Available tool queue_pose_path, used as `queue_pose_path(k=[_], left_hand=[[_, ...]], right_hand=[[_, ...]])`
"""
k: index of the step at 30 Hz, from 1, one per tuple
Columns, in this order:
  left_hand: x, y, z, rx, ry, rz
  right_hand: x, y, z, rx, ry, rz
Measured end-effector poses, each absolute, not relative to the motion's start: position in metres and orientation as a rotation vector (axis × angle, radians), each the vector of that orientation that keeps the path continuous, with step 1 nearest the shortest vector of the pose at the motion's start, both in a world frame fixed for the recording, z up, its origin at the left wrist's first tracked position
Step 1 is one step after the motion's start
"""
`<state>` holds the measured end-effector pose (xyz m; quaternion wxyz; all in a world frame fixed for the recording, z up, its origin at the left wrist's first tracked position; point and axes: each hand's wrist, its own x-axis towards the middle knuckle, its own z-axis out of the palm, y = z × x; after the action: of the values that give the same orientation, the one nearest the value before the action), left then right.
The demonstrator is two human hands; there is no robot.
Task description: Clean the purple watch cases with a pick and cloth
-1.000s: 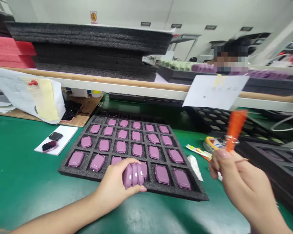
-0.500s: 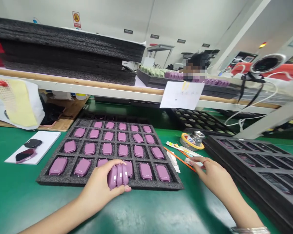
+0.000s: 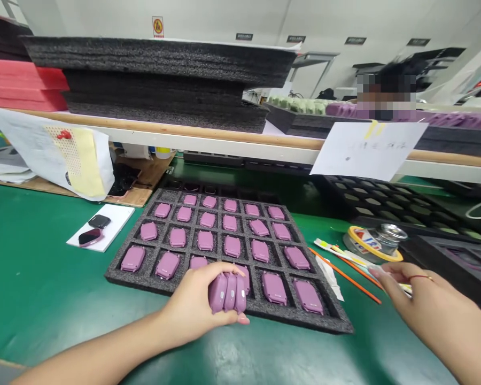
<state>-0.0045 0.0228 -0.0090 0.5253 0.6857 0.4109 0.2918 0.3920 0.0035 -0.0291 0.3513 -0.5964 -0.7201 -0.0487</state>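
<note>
My left hand (image 3: 190, 299) is closed around three purple smartwatch cases (image 3: 229, 291), held side by side above the front row of a black foam tray (image 3: 248, 310). More purple cases (image 3: 274, 287) lie face down in the tray's compartments. The held cases and my fingers partly cover two compartments behind them. Right of the tray, my right hand (image 3: 441, 305) is low over the bench with thumb and fingers together. Its fingertips are at a white-and-yellow brush-like stick (image 3: 358, 259); what they grip is hidden. An orange stick (image 3: 356, 283) and a crumpled white wipe (image 3: 332, 278) lie beside them.
A yellow-rimmed tape roll (image 3: 364, 246) and a metal-topped container (image 3: 390, 234) stand behind my right hand. Two dark watches (image 3: 91, 236) rest on a white pad (image 3: 118, 216) at left. A shelf (image 3: 208, 133) crosses above, with foam stacks and a hanging paper (image 3: 369, 149). A person is beyond.
The view has swung left, so the scene sits further right. My left hand still grips the three cases. My right hand remains by the sticks, and a small white piece at its fingertips is less visible.
</note>
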Motion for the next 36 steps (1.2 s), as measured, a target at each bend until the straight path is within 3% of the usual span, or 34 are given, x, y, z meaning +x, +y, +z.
queue_pose_path(k=[2,11,19,36], left_hand=[[-0.004,0.023,-0.009,1.634,0.973,0.702],[-0.003,0.025,-0.008,1.734,0.999,0.715],[-0.001,0.025,-0.008,1.751,1.054,0.698],[0.001,0.027,-0.008,1.695,1.077,0.623]], right_hand=[[0.357,0.002,-0.014,-1.637,-1.796,-0.295],[0.209,-0.011,0.027,-0.912,-2.207,0.369],[0.191,0.004,0.012,-0.840,-2.300,0.138],[0.188,0.003,0.015,-0.778,-2.291,0.128]])
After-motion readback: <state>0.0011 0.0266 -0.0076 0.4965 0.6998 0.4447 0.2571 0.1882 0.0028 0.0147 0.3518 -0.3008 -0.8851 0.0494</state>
